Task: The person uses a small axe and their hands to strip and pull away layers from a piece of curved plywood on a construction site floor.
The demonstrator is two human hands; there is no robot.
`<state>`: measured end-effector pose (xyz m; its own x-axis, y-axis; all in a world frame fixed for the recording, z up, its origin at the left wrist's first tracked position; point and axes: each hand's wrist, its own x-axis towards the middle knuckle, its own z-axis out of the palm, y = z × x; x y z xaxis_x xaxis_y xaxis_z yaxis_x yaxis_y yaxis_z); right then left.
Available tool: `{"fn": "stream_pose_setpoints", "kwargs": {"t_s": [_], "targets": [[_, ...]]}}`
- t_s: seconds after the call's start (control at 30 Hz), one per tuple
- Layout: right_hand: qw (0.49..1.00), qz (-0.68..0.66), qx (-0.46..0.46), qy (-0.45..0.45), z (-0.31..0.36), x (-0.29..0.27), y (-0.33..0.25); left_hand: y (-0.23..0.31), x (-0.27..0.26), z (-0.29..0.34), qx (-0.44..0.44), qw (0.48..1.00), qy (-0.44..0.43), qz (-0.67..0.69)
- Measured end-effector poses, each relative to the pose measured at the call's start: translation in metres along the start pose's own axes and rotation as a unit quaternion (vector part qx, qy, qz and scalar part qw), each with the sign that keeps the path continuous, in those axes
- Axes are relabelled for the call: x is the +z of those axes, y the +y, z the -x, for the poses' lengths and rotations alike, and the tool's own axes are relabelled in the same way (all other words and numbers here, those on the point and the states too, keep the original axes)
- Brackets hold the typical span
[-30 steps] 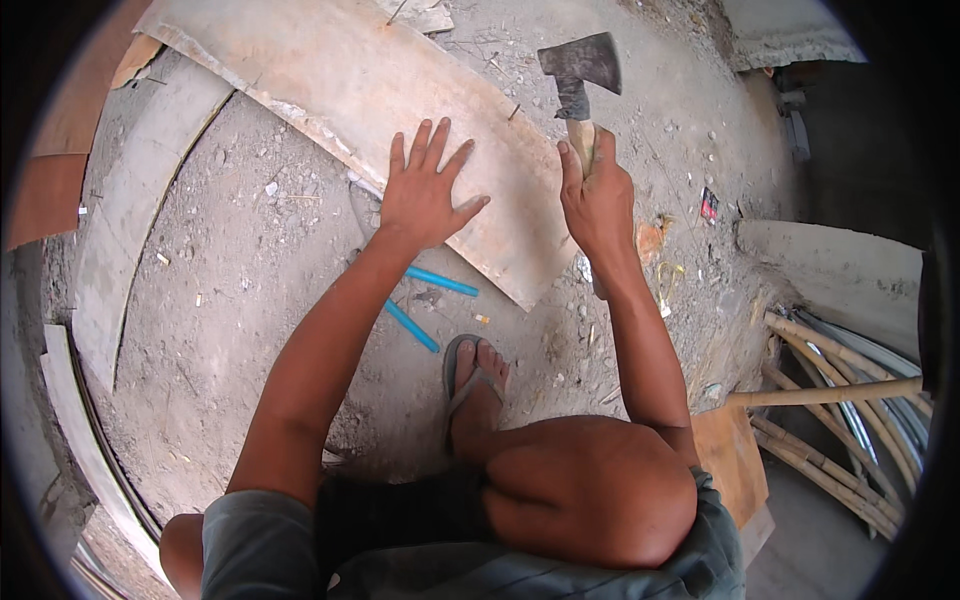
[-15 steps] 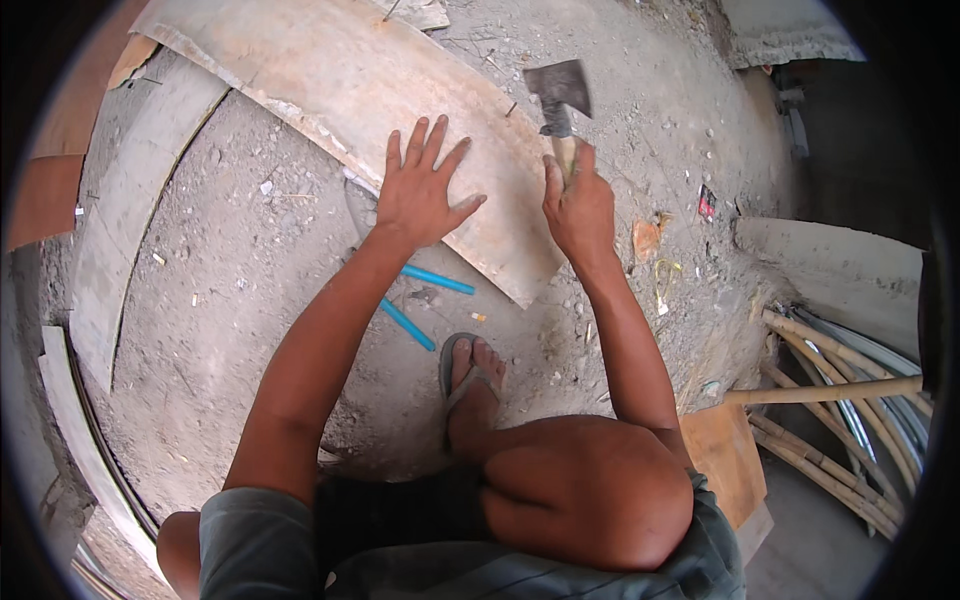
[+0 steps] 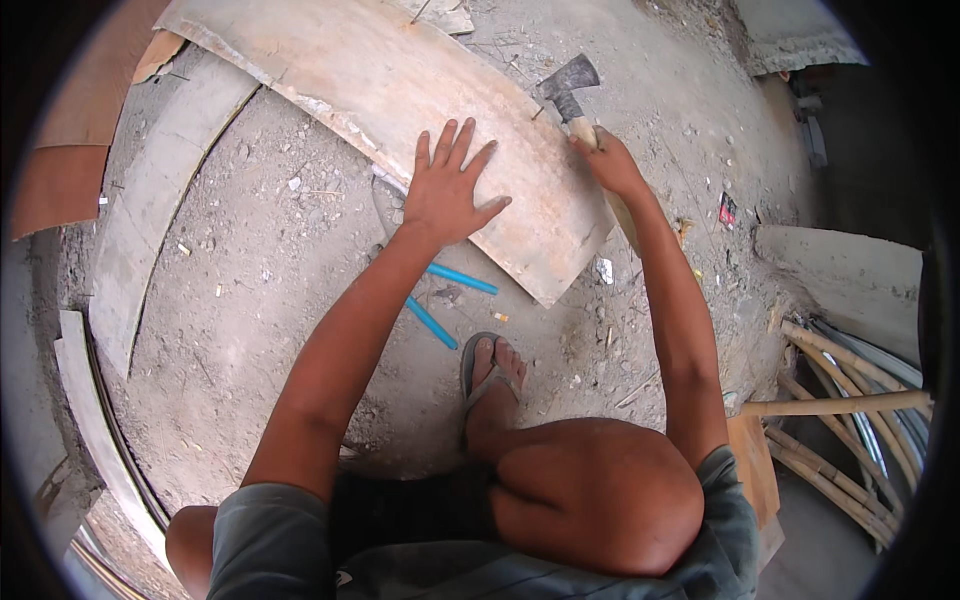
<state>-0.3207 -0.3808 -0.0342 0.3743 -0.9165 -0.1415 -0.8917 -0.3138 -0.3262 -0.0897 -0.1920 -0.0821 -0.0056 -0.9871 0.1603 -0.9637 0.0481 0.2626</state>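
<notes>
A long, pale wooden board (image 3: 400, 85) lies slantwise on the ground in front of me. My left hand (image 3: 447, 190) presses flat on it near its lower edge, fingers spread. My right hand (image 3: 612, 160) is wrapped round the wooden handle of a hatchet (image 3: 570, 82). The dark hatchet head tilts up and to the right, just above a nail (image 3: 538, 113) that sticks up at the board's far edge. Whether head and nail touch I cannot tell. Below my left hand, the blue handles (image 3: 432, 322) of a tool poke out; its other end is partly hidden.
My sandalled foot (image 3: 492, 365) stands near the board's end. Curved grey planks (image 3: 165, 200) lie at left. Bamboo poles and metal pipes (image 3: 850, 420) are heaped at right, below a concrete slab (image 3: 840, 270). Another nail (image 3: 421, 12) juts up at the far end.
My right hand has turned the hatchet, so its head now leans the other way and sits closer to the nail. My left hand stays flat on the board. The whole view has shifted slightly.
</notes>
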Motion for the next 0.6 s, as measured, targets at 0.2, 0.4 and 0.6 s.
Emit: {"fn": "stream_pose_setpoints", "kwargs": {"t_s": [0.2, 0.4, 0.6], "targets": [[0.961, -0.229, 0.078, -0.136, -0.030, 0.020, -0.060, -0.021, -0.006, 0.020, -0.005, 1.000, 0.003, 0.015], [0.941, -0.307, 0.058, -0.126, -0.030, 0.042, -0.039, -0.016, -0.010, 0.032, -0.018, 0.998, 0.023, 0.053], [0.942, -0.314, 0.048, -0.111, -0.042, 0.062, -0.038, -0.013, -0.012, 0.027, -0.046, 0.998, 0.036, 0.040]]}}
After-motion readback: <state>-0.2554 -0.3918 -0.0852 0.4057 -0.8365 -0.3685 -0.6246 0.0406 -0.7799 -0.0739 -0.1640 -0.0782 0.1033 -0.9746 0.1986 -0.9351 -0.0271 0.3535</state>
